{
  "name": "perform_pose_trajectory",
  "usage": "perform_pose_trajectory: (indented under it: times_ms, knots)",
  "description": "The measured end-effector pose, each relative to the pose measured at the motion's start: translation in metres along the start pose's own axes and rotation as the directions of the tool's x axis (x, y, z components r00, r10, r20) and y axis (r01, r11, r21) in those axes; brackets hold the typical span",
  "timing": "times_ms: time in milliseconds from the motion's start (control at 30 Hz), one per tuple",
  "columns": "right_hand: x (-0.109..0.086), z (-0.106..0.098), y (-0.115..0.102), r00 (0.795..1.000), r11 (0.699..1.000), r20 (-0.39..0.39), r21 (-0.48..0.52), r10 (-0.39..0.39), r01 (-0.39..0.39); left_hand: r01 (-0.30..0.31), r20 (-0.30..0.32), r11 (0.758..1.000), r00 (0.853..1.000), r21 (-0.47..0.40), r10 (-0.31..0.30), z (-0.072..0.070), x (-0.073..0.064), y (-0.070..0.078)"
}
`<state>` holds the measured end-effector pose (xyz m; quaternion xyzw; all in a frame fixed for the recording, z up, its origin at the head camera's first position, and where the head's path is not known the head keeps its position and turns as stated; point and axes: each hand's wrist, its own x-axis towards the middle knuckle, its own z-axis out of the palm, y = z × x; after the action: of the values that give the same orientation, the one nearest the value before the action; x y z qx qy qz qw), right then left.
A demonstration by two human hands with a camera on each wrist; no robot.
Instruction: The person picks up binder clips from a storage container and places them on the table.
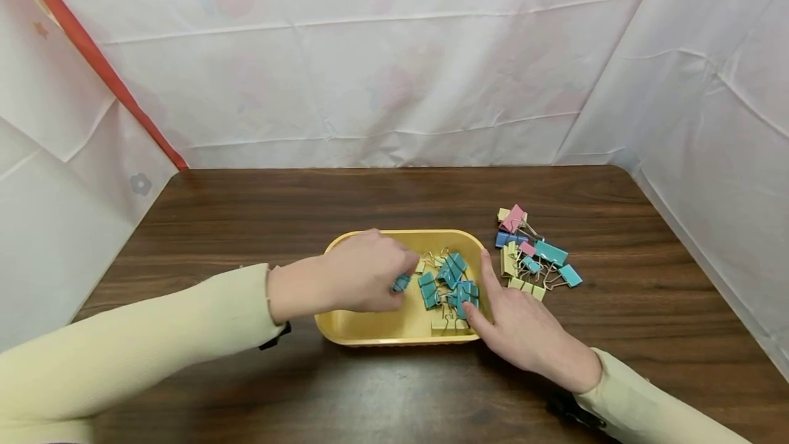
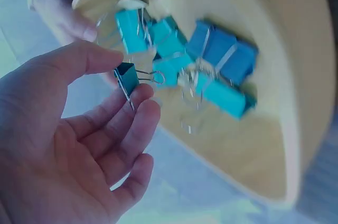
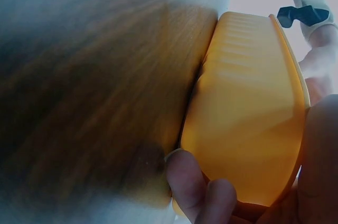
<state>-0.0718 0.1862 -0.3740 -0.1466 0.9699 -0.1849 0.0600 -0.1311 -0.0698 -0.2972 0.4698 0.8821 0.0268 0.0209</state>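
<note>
Over the left part of a yellow plastic bin (image 1: 372, 326), my left hand (image 1: 364, 273) pinches a small teal binder clip (image 2: 127, 77) between thumb and fingers. One wire handle of the clip sticks out past the fingertips. My right hand (image 1: 527, 331) grips the bin's right end, thumb inside the rim and other fingers against the outer wall (image 3: 248, 113). Inside, several binder clips lie heaped toward the right: teal ones (image 1: 453, 270), a pale yellow one (image 1: 448, 327) and a blue-looking one (image 2: 222, 52) in the left wrist view.
On the dark wood table (image 1: 259, 204), just right of the bin, lies a loose pile of binder clips: a pink one (image 1: 513, 218), a blue one (image 1: 510, 239), a teal one (image 1: 550, 252) and yellow ones (image 1: 527, 288). White curtains (image 1: 394, 74) hang behind the table and at its sides.
</note>
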Motion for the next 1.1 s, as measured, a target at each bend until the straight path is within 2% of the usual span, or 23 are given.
perform_pose_trajectory:
  times_ms: [100,200,400,533,700,900,1000,1100]
  knots:
    - [0.000,0.000,0.000,1.000,1.000,0.004,0.005,0.002,-0.002,0.076,0.016,0.997,0.997,-0.006,-0.076,-0.010,-0.015,-0.010]
    - [0.000,0.000,0.000,1.000,1.000,0.005,0.007,0.003,-0.003,0.154,0.025,0.988,0.988,-0.001,-0.153,-0.017,-0.034,-0.023]
    - [0.000,0.001,0.000,1.000,1.000,0.004,0.007,0.000,0.000,0.293,0.064,0.955,0.953,0.038,-0.295,-0.019,-0.073,-0.051]
    - [-0.001,0.001,0.000,1.000,1.000,0.005,0.009,0.002,-0.002,0.333,0.151,0.942,0.930,0.037,-0.335,-0.012,-0.088,-0.062]
    - [-0.001,0.001,0.000,1.000,1.000,0.001,0.012,0.000,0.000,0.361,0.273,0.932,0.894,0.028,-0.355,0.004,-0.094,-0.068]
    - [0.000,0.000,0.000,1.000,1.000,0.013,0.012,-0.002,0.002,0.355,0.324,0.933,0.878,0.057,-0.353,0.014,-0.095,-0.068]
    - [0.000,0.000,0.000,1.000,1.000,0.009,0.010,-0.001,0.001,0.348,0.313,0.933,0.880,0.091,-0.358,0.008,-0.091,-0.067]
    - [0.000,0.000,0.000,1.000,1.000,0.008,0.011,0.001,-0.001,0.326,0.241,0.938,0.907,0.122,-0.346,-0.006,-0.084,-0.064]
